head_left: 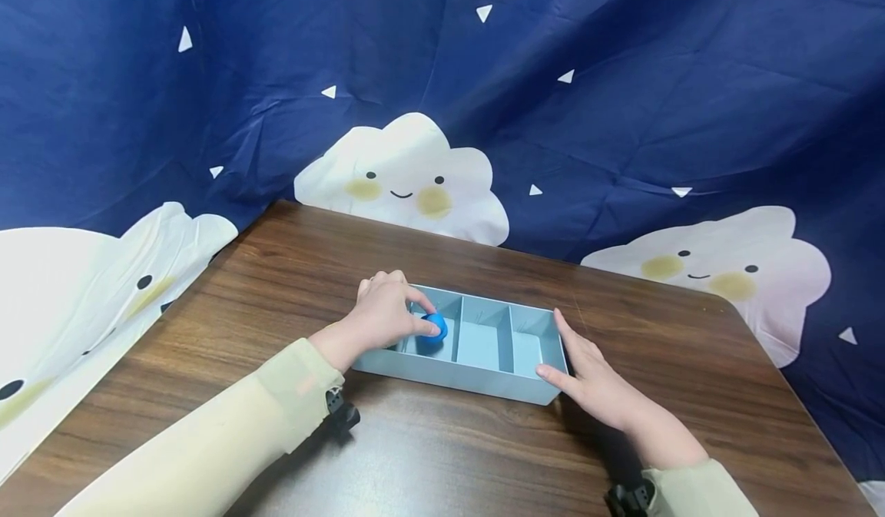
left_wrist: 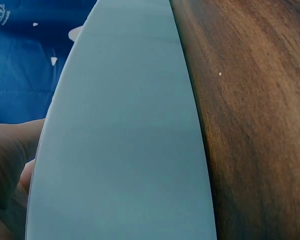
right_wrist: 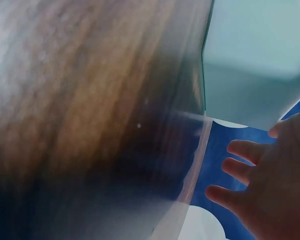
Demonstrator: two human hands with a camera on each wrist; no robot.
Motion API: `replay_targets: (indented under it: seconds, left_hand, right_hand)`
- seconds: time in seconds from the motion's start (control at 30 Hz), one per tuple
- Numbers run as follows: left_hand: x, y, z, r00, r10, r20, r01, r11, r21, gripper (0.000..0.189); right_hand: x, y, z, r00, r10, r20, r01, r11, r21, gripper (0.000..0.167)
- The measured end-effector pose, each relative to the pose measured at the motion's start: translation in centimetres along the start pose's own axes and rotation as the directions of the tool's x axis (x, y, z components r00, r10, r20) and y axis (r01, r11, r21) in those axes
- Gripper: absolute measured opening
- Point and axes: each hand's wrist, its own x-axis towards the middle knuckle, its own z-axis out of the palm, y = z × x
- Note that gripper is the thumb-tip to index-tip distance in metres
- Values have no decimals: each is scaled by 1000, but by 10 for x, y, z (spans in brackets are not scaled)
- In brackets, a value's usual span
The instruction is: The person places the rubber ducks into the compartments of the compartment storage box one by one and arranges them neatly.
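A light blue tray (head_left: 449, 376) with a row of compartments sits on the wooden table. My left hand (head_left: 382, 313) reaches over its left part, thumb and index finger pinching a small, round, shiny blue object (head_left: 436, 327) inside a compartment. Its exact kind cannot be told. At the tray's right end is my right hand (head_left: 588, 371), thumb over the front corner and fingers by the back corner. The right wrist view shows this hand's fingers (right_wrist: 242, 172) straight and spread beside the end wall. The tray's long side wall (left_wrist: 120, 130) hides most of my left hand in the left wrist view.
The brown wooden table (head_left: 456, 455) extends around the tray. Behind it hangs a dark blue curtain (head_left: 429, 41) printed with smiling white clouds and small white triangles. A dark wrist-worn device (head_left: 341, 409) shows at the left cuff and another (head_left: 629, 498) at the right.
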Motion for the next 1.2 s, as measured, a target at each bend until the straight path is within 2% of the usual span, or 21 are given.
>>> replay_targets:
  seconds: [0.17, 0.43, 0.87, 1.2]
  left_hand:
    - [1, 2, 1, 1000, -13, -3, 13, 999, 48, 24]
    - [2, 4, 4, 999, -22, 29, 17, 988, 156, 27]
    - [0, 5, 8, 999, -9, 42, 3, 988, 155, 23]
    - [1, 6, 9, 998, -32, 56, 19, 977, 214, 24]
  right_hand:
    - [1, 0, 0, 1000, 21, 7, -21, 1000, 16, 90]
    - [1, -1, 1, 1000, 24, 4, -24, 999, 37, 89]
    - [1, 5, 5, 999, 39, 0, -39, 999, 35, 88]
    - [1, 5, 6, 999, 49, -1, -49, 998, 47, 86]
